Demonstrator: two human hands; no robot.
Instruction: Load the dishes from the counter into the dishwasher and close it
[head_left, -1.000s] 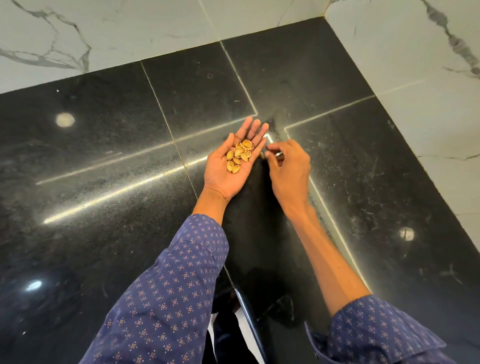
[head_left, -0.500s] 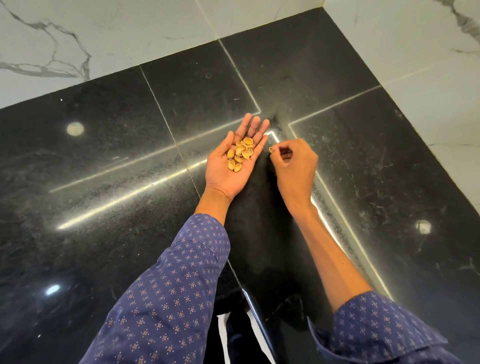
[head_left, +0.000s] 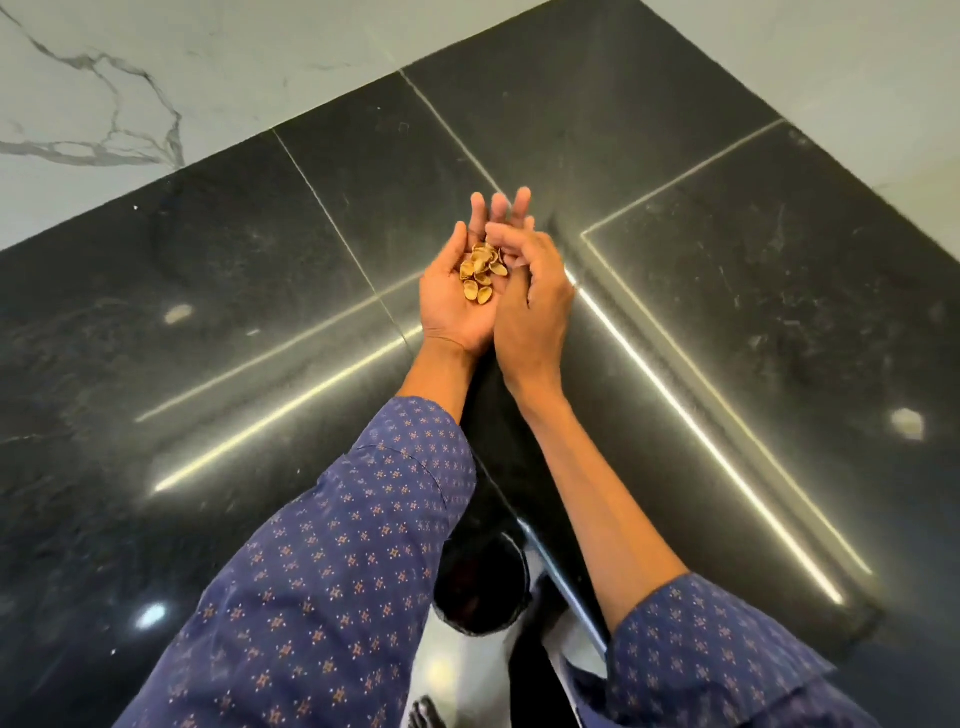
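Note:
My left hand (head_left: 451, 306) is cupped palm up above the black stone counter (head_left: 270, 291), holding several tan pistachio shells (head_left: 481, 271). My right hand (head_left: 535, 306) rests against its right side, fingers bent over the left fingers beside the shells. Whether the right fingers still pinch a shell is hidden. No dishes and no dishwasher are in view.
The counter is an L-shaped corner with light seams, backed by white marble walls (head_left: 156, 78). Its front edge (head_left: 566, 587) runs below my forearms, with pale floor and my bare foot (head_left: 426, 714) beneath.
My right hand has lifted from the counter and moved left onto the cupped left hand. Both hands have risen closer to the camera.

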